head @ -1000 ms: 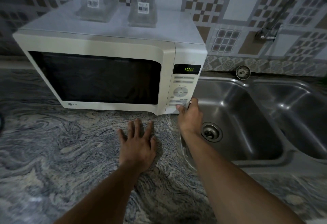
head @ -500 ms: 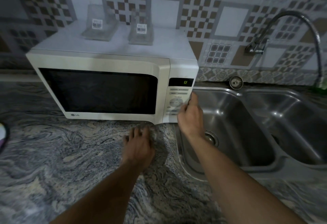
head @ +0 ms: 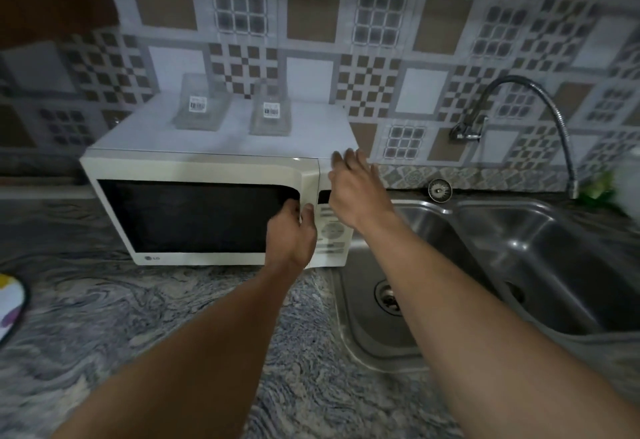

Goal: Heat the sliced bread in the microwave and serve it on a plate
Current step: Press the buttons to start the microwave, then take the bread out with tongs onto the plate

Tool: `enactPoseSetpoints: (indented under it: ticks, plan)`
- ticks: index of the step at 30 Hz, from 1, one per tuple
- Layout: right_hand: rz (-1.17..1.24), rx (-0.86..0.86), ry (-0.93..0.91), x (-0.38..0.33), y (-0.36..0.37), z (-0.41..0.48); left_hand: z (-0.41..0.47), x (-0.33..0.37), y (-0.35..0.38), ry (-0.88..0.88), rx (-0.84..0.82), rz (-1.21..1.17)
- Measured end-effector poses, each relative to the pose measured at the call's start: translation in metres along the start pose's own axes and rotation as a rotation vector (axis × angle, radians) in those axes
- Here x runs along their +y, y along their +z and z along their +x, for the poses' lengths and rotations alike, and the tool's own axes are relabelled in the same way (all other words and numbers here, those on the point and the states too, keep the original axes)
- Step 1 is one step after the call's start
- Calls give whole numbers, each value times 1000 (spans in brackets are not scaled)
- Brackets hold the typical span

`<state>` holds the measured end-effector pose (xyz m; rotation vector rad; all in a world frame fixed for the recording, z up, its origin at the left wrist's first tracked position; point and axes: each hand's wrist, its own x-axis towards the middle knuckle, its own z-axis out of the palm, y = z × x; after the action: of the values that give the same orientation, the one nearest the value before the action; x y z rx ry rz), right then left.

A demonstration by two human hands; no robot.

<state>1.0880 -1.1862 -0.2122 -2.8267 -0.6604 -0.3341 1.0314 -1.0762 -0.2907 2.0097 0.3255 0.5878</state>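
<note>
Bread is not visible, presumably behind the shut microwave [head: 194, 217] door, whose right edge the left hand [head: 290, 236] grips to pull, while the right hand [head: 356, 189], fingers spread, steadies the top corner at 1 o'clock.

Head cam – looks fwd/down, close on microwave [head: 207, 210].
</note>
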Motion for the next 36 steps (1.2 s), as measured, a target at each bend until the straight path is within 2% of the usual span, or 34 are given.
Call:
enactPoseSetpoints:
  ticks: [6,18,36]
  plan:
    - [-23,-54,-76,6,-13,1,9,11,-7,-85,-61,47]
    - [-2,-51,-86,9,-14,0,1,16,-12,-138,-38,99]
    - [-12,-56,-79,10,-19,4,0,16,-13,-123,-14,148]
